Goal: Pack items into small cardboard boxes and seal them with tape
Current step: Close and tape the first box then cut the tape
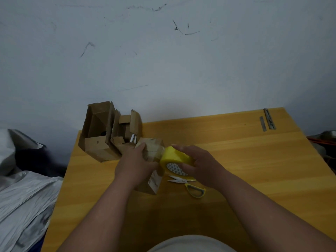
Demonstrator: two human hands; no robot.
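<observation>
Cardboard box (pixel 152 151) at table (pixel 236 151) centre, pressed under flat left hand (pixel 135 163); right hand (pixel 198 163) grips yellow tape roll (pixel 175 158) against it. Yellow scissors (pixel 189 185) lie just beside; 2 open boxes (pixel 101 133) stand behind.

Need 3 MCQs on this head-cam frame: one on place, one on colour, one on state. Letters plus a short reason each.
1. Where do the scissors lie?
A. On the table, just near of the right hand
B. Inside an open box
C. At the table's far right corner

2. What colour is the tape roll?
A. Brown
B. Yellow
C. Clear blue

3. What is the left hand doing?
A. Hanging idle off the table
B. Holding the scissors
C. Resting on the small cardboard box

Answers:
1 A: they lie flat on the wood beside the box, below the right hand.
2 B: the roll is bright yellow.
3 C: its fingers lie over the box top, while the right hand grips the roll against the box.
</observation>
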